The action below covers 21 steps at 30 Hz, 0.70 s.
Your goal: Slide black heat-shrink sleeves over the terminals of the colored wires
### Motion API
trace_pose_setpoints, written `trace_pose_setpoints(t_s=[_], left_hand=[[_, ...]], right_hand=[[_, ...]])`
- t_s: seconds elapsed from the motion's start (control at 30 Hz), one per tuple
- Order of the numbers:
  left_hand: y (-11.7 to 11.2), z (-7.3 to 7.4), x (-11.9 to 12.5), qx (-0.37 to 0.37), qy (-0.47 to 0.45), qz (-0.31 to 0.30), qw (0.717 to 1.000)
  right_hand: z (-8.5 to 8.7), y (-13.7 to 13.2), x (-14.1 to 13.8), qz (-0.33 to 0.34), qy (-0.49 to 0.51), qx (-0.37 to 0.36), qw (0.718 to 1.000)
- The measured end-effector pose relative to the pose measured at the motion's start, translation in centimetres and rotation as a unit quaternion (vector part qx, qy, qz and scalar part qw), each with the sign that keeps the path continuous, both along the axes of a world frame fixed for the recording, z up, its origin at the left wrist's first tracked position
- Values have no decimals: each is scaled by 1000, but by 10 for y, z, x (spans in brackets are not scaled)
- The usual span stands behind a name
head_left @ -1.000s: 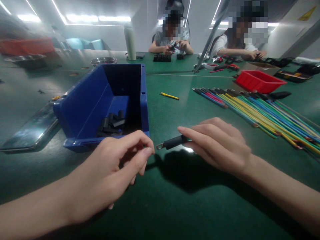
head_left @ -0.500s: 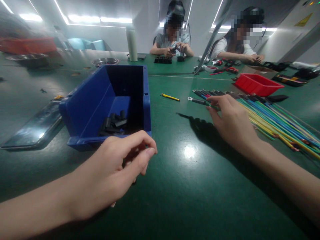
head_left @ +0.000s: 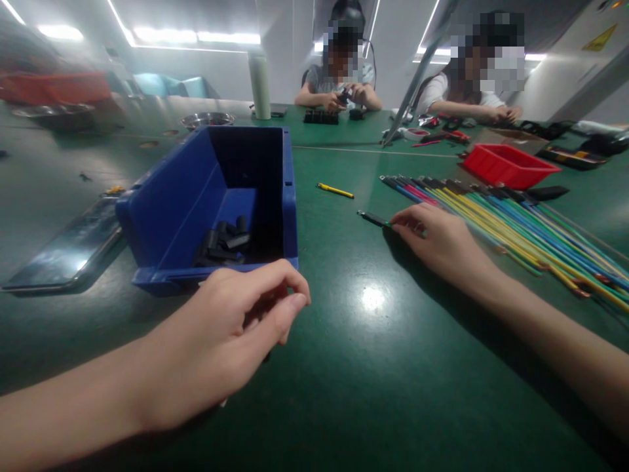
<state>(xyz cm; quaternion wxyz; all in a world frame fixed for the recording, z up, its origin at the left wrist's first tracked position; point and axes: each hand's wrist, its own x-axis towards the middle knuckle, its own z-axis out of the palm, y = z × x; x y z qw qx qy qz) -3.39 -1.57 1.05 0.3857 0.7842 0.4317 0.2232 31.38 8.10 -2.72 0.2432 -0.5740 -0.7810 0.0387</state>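
Observation:
My right hand (head_left: pixel 435 236) pinches a green cable (head_left: pixel 376 218) just behind its black sleeve, and a metal ring lug shows at the far tip. The cable's end is low over the green table, left of a row of yellow, blue and green cables (head_left: pixel 501 223). My left hand (head_left: pixel 246 328) is closed in front of the blue bin (head_left: pixel 167 210); what its curled fingers hold, if anything, is hidden. Short black sleeves (head_left: pixel 228 237) lie in the bin's bottom. Beyond my right hand lies a yellow pen (head_left: pixel 335 191).
A red tray (head_left: pixel 508 167) stands behind the cables, beside a cardboard box. Left of the bin lies a phone-like glossy slab (head_left: pixel 63 252). A pale bottle (head_left: pixel 260 87) and metal bowl (head_left: pixel 209 120) stand farther back. Two people work across the table, near a slanted pole (head_left: pixel 410 92).
My right hand has moved left and down toward the table, carrying the green cable away from the row. My left hand has hardly moved.

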Motion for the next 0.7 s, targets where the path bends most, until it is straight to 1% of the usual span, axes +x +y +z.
trace_pose_setpoints(t_s=[0.1, 0.17, 0.23, 0.3, 0.4, 0.53, 0.7], left_hand=[[-1, 0, 0, 11, 6, -3, 1000], [-2, 1, 0, 16, 12, -6, 1000], [-2, 2, 0, 16, 17, -6, 1000], [-2, 3, 0, 16, 19, -6, 1000], [-1, 3, 1, 25, 18, -10, 999], [-1, 2, 1, 27, 18, -11, 999], [-1, 2, 3, 23, 23, -11, 999]], right_hand=[[0, -2, -2, 10, 11, -5, 1000], [0, -3, -1, 15, -9, -2, 1000], [3, -5, 0, 17, -70, -7, 997], [9, -7, 1, 20, -144, -22, 989], [20, -9, 5, 31, -194, -53, 979], [29, -7, 15, 23, -215, -81, 973], [28, -1, 31, 6, -228, -97, 969]])
